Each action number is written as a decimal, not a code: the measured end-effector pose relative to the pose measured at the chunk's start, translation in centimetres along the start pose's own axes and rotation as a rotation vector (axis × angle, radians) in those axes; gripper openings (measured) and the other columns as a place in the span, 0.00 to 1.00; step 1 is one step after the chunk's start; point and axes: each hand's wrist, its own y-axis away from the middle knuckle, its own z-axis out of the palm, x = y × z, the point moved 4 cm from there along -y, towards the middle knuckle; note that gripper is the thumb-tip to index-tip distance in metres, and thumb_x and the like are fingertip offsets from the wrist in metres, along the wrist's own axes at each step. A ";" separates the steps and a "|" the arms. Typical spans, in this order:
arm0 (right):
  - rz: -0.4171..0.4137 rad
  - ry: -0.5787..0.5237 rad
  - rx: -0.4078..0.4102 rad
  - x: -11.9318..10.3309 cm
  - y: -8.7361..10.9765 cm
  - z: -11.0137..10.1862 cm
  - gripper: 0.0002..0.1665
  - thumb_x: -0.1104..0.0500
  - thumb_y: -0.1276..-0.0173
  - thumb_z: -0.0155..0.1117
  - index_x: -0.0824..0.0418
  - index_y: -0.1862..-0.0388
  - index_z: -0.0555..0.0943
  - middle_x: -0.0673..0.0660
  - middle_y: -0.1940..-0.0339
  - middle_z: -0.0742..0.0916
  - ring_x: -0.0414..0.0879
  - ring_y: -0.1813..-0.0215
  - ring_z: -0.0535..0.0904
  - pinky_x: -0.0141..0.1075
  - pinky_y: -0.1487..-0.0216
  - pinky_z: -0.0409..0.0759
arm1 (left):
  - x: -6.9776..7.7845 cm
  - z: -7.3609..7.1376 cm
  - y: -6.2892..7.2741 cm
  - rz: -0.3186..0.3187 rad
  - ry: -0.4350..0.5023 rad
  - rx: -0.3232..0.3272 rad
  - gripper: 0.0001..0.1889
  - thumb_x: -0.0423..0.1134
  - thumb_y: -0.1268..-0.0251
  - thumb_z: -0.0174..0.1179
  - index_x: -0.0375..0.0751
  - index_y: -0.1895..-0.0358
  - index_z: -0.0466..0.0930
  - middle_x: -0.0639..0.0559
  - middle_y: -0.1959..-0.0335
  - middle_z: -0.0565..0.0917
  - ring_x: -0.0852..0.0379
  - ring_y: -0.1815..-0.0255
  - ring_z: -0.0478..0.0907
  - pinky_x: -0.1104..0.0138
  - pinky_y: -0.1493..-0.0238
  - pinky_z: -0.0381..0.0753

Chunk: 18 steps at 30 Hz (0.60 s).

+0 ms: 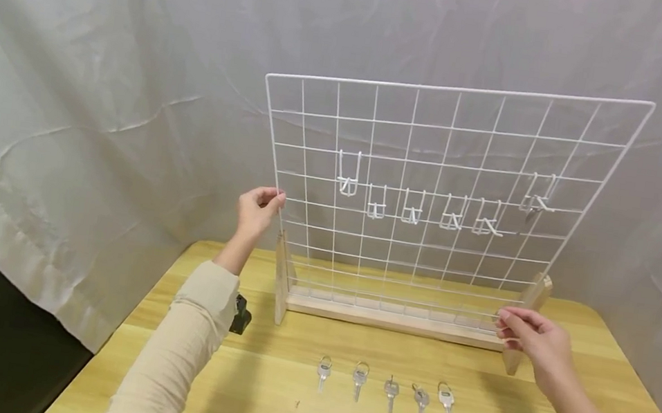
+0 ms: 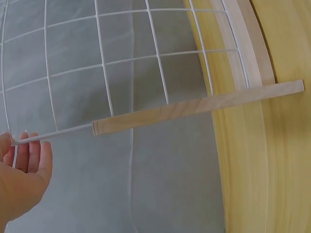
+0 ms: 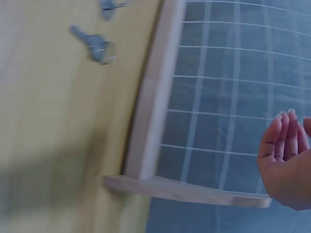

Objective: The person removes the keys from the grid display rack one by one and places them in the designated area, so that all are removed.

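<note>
While left grip (image 1: 258,209) pinches grid panel (image 1: 435,178) edge | right grip (image 1: 532,345) relaxed, empty

wire grid (image 1: 429,177) blocks rear | keys (image 1: 385,387) line table front | bare wood either side

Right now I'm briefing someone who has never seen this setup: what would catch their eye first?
The white wire grid panel stands upright in a wooden base at the back of the table, with six white hooks across its middle. The left hand touches the panel's left edge, and the right hand is at its lower right corner. Five silver keys lie in a row in front.
</note>
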 end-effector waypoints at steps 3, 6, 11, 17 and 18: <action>-0.027 -0.108 -0.011 -2.3 -0.1 0.6 0.07 0.62 0.36 0.61 0.51 0.67 0.84 0.44 0.74 0.88 0.36 0.71 0.83 0.27 0.71 0.82 | 0.2 -0.1 -0.1 0.015 0.014 -0.018 0.09 0.28 0.41 0.59 0.23 0.60 0.79 0.31 0.63 0.83 0.74 0.79 0.73 0.84 0.73 0.75; -0.059 -0.208 -0.010 -4.0 -0.1 0.8 0.09 0.67 0.35 0.59 0.55 0.67 0.84 0.47 0.73 0.88 0.37 0.70 0.83 0.26 0.69 0.83 | 0.0 0.2 -0.1 0.026 0.022 -0.034 0.10 0.28 0.41 0.59 0.23 0.59 0.79 0.31 0.63 0.83 0.73 0.78 0.74 0.84 0.73 0.76; -0.107 -0.236 0.018 -6.5 -0.3 1.0 0.09 0.68 0.36 0.59 0.57 0.66 0.84 0.48 0.72 0.88 0.36 0.69 0.84 0.25 0.65 0.83 | -0.3 0.0 -0.1 0.026 0.025 -0.033 0.10 0.28 0.40 0.59 0.23 0.60 0.80 0.31 0.64 0.83 0.70 0.77 0.75 0.83 0.73 0.77; -0.144 -0.330 0.094 -9.5 -1.2 1.1 0.06 0.68 0.39 0.63 0.60 0.68 0.84 0.50 0.73 0.89 0.37 0.69 0.85 0.26 0.66 0.83 | -0.4 -0.2 0.0 0.001 0.015 -0.048 0.10 0.30 0.39 0.59 0.24 0.59 0.79 0.36 0.66 0.83 0.62 0.74 0.77 0.82 0.72 0.78; -0.150 -0.341 0.112 -9.9 -1.4 1.2 0.05 0.68 0.40 0.63 0.60 0.69 0.84 0.50 0.73 0.89 0.37 0.70 0.85 0.26 0.67 0.83 | -0.5 -0.1 -0.1 -0.001 0.019 -0.051 0.10 0.30 0.39 0.59 0.24 0.59 0.79 0.37 0.67 0.84 0.62 0.74 0.77 0.82 0.72 0.78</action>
